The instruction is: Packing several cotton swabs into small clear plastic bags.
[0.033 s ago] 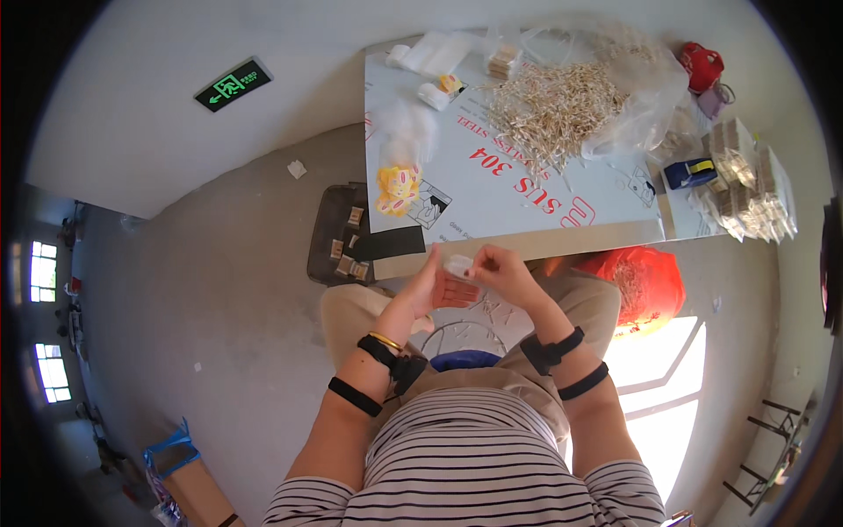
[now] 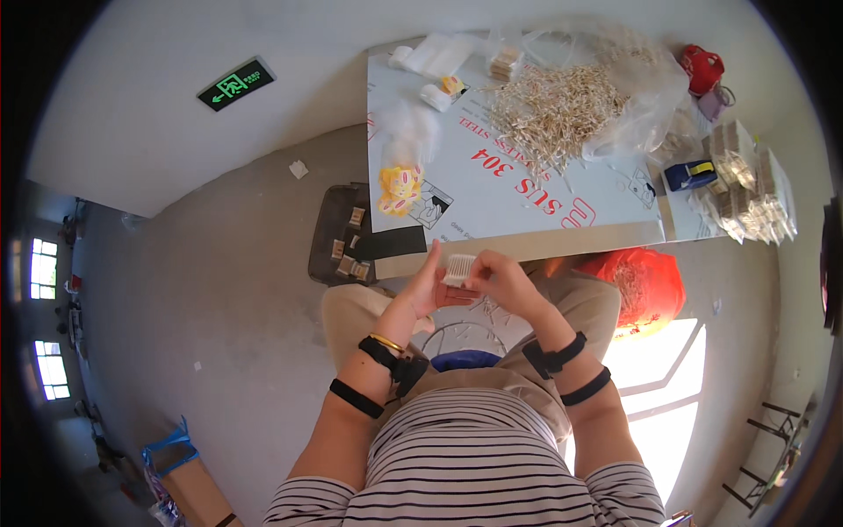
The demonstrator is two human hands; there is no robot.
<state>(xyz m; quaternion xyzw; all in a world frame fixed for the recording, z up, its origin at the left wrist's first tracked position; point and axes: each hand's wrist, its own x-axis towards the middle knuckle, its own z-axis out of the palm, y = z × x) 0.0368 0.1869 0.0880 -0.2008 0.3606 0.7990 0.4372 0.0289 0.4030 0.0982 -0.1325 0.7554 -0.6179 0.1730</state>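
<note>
In front of the table's near edge, a small white bundle of cotton swabs [image 2: 457, 270] lies between my two hands, its row of parallel sticks facing up. My left hand [image 2: 427, 288] cradles it from the left, thumb raised and fingers beneath. At the bundle's right edge, the fingers of my right hand [image 2: 496, 279] are pinched together. Whether a clear wrapper surrounds the bundle I cannot tell. A large heap of loose cotton swabs [image 2: 558, 110] spreads over the far part of the table [image 2: 492, 215], partly inside a clear plastic bag [image 2: 645, 119].
Yellow-and-white packets [image 2: 399, 189] lie at the table's left, near a black strip [image 2: 391, 242]. A dark tray [image 2: 325, 237] with small packs stands left of it. Stacked packs [image 2: 746, 189] and a blue tape dispenser [image 2: 691, 174] sit right. A red bag [image 2: 650, 281] stands below the table edge.
The bundle has turned in my hands: a smooth white surface showed before, and its row of sticks shows now. My right fingers have shifted slightly lower along its edge.
</note>
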